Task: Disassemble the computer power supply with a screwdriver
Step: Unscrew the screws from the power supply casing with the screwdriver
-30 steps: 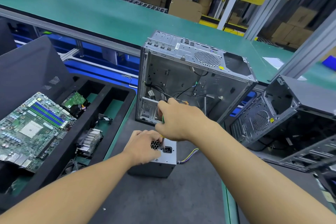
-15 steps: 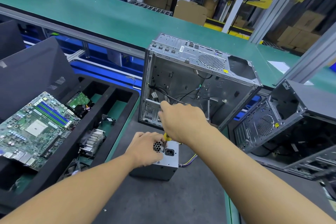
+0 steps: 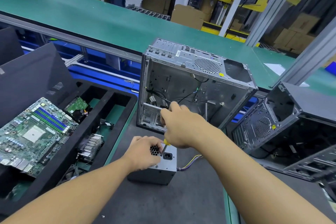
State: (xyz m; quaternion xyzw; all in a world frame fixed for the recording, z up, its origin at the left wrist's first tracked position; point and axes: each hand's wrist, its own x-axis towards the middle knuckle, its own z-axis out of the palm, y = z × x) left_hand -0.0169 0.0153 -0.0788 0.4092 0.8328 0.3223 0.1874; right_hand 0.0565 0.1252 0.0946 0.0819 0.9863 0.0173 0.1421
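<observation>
A: Power supply [image 3: 168, 165], placed where?
B: On end on the grey mat [image 3: 163, 202], near centre, just this side of the gutted computer case [image 3: 181, 85]. Socket face up. Braced from the left by the left hand [image 3: 143, 152], fingers curled over the top edge by the honeycomb grille.
A: Changed since a second ago?
B: Barely. Same spot for the screwdriver [image 3: 165, 142] tip, between grille and socket. More yellow collar showing now under the right hand [image 3: 181, 127], fist wrapped round the handle. Reads as turning, probably backing a screw out. Cannot make out the screw head itself.
A: Meaning for the job?
B: Early yet. Cover not off. What looks like another screw at the near edge of that face, untouched.
A: Around it?
B: Coloured wires [image 3: 189, 162] trailing right. Left, a black foam tray [image 3: 105, 107] with a motherboard [image 3: 34, 132] propped on it and a heat sink [image 3: 91, 147] inside. Right, a second case [image 3: 272, 123], tilted. Far behind, a green conveyor belt [image 3: 109, 23].
A: In the way?
B: Nothing between tool and face. Left fingers just beside the shaft, though; worth minding in case of a slip.
</observation>
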